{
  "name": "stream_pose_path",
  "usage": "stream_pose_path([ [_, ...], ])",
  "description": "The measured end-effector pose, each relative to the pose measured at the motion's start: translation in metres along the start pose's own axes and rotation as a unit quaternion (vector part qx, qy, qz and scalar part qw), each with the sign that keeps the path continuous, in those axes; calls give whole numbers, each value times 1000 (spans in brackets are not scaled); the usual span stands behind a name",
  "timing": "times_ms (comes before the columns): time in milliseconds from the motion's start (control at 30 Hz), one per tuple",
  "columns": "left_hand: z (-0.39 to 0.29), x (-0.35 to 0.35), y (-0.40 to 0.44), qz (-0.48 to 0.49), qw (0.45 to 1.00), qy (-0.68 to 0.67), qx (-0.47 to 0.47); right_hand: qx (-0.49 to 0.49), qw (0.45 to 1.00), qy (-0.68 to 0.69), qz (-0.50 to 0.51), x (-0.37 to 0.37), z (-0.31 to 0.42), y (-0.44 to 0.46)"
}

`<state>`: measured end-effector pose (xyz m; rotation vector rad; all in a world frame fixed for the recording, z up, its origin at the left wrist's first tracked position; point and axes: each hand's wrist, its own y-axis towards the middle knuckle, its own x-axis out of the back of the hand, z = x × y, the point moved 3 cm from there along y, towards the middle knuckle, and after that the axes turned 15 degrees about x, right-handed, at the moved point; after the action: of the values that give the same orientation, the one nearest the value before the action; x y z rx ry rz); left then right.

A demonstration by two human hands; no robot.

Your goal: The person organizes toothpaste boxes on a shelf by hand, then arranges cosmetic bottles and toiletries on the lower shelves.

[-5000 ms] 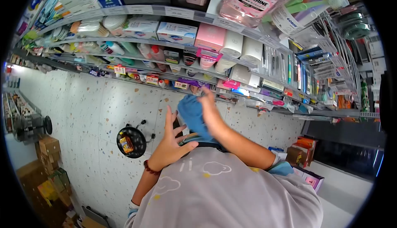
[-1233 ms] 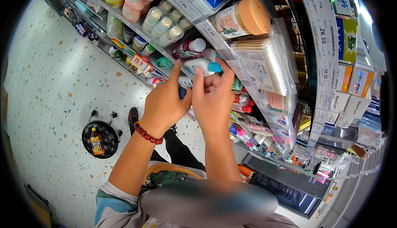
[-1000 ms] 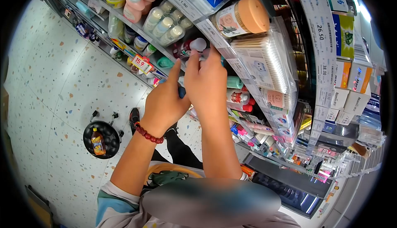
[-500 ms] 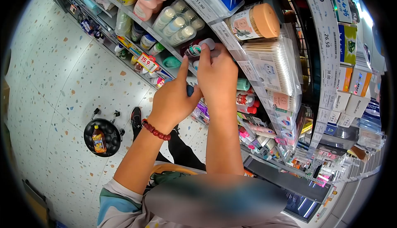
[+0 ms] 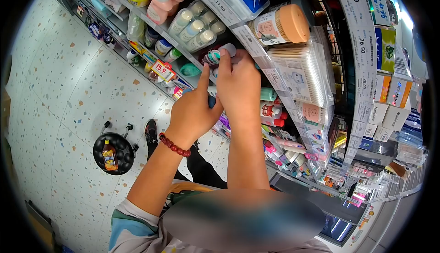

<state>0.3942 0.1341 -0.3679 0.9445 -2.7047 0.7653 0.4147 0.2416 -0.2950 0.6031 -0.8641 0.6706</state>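
My right hand [image 5: 239,81] reaches into a shelf, its fingers bent around a dark red bottle [image 5: 211,57] with a white cap. The index finger lies against the cap; my other fingers are partly hidden behind the hand. Close beside it on the left is my left hand [image 5: 191,111], back upward, with a red bead bracelet [image 5: 174,145] on the wrist. Its index finger stretches to the shelf edge below the bottle. Something dark blue [image 5: 211,101] shows between thumb and index finger, mostly covered. A green container [image 5: 189,69] stands just beyond the left index finger.
Above sit a pack of white-capped bottles [image 5: 192,29], pink bottles [image 5: 160,6], an orange-lidded jar [image 5: 283,25] and cotton swabs [image 5: 298,72]. A price tag [image 5: 163,69] hangs on the shelf edge. On the floor, a black stool [image 5: 126,154] carries a drink bottle [image 5: 109,154].
The dark red bottle has turned or shifted slightly, showing more of its label. My right hand has moved a little left, and my left hand a little right.
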Motion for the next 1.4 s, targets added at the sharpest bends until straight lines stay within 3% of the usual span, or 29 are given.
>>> stream_pose_path([
  [533, 4, -8, -15, -1, 1000, 8, -16, 22, 1000, 4, -5, 2, -11, -2],
  [700, 19, -4, -33, 67, 997, 2, 40, -13, 999, -28, -15, 15, 17, -21],
  [800, 72, -6, -54, 77, 995, -49, 36, -41, 998, 21, 35, 20, 37, -69],
  [867, 123, -3, -67, 154, 978, -116, 79, -24, 983, 54, 174, 11, 37, -115],
  [933, 171, 3, -90, 228, 908, -259, 238, -31, 948, 89, 303, 3, 27, -162],
  [1000, 217, 22, -115, 270, 846, -358, 289, -22, 891, 36, 452, 2, 14, -202],
  [1033, 227, 35, -132, 279, 789, -458, 298, -24, 895, 42, 443, 6, 7, -213],
  [1100, 232, 53, -165, 274, 668, -621, 306, -5, 811, 8, 585, 9, 0, -243],
  [1167, 229, 60, -188, 292, 474, -787, 265, -12, 839, 58, 541, 15, 9, -255],
  [1233, 219, 56, -205, 290, 375, -848, 240, -7, 866, 125, 483, 19, 18, -263],
  [1267, 205, 53, -207, 319, 439, -822, 171, -6, 869, 127, 478, 20, 25, -266],
  [1300, 188, 48, -211, 345, 499, -789, 99, -47, 856, 237, 458, 23, 35, -269],
  [1333, 171, 42, -217, 350, 502, -785, 97, -86, 830, 344, 431, 27, 45, -272],
  [1400, 134, 26, -226, 209, 774, -581, 144, -136, 784, 460, 394, 28, 51, -294],
])
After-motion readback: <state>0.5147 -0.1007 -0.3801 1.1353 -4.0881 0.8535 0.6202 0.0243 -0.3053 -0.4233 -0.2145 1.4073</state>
